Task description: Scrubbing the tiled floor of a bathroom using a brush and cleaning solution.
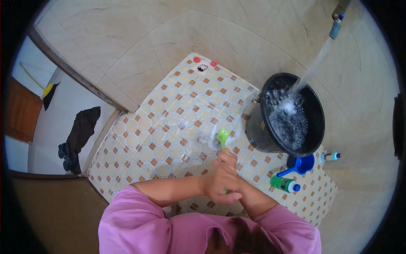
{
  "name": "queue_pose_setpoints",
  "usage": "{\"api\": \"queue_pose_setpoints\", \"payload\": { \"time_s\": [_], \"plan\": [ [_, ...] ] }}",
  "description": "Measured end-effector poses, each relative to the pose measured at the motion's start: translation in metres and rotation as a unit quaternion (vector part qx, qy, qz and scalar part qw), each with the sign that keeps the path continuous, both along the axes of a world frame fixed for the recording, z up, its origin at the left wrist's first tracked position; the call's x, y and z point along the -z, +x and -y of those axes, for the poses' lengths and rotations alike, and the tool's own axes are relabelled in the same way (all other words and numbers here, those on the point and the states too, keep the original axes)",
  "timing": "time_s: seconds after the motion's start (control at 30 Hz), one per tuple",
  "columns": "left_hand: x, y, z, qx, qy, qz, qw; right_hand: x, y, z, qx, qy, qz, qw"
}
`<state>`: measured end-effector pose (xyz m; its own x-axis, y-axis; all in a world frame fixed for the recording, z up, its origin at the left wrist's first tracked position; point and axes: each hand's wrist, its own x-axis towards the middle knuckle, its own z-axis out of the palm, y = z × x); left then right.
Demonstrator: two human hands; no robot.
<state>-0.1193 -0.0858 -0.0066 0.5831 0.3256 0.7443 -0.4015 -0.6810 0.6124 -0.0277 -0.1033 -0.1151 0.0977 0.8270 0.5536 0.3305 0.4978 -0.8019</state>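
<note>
A lime-green scrubbing brush (223, 135) has its head down on the patterned tile floor (171, 136), in a small patch of white suds. My right hand (227, 158) grips its handle just behind the head. Nearer my body, my left hand (221, 185) is closed around the rear of the handle, where a bit of green shows by the thumb. The left hand partly covers the right wrist, and the bristles are mostly hidden.
Water runs from a wall tap (335, 28) into a black bucket (253, 133) at the right. Beside it are a blue dipper (305, 163), a green bottle (281, 183) and a small bottle (330, 156). A floor drain (202, 67) sits in the far corner; dark cloth (83, 127) lies beyond the doorway.
</note>
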Motion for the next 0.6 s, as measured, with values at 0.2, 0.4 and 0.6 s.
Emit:
{"api": "queue_pose_setpoints", "payload": {
  "time_s": [0.2, 0.4, 0.6],
  "plan": [
    [0.081, 0.04, -0.059, -0.046, -0.032, -0.072, 0.996, 0.038, 0.077, -0.097, 0.012, -0.016, 0.183, 0.983],
    [0.002, -0.017, -0.022, 0.022, -0.025, 0.035, 0.999, -0.001, -0.006, -0.023, 0.038, 0.001, 0.059, 0.998],
    [0.074, 0.044, -0.045, -0.106, -0.102, -0.003, 0.989, 0.03, 0.067, -0.084, 0.052, -0.008, 0.188, 0.981]
  ]
}}
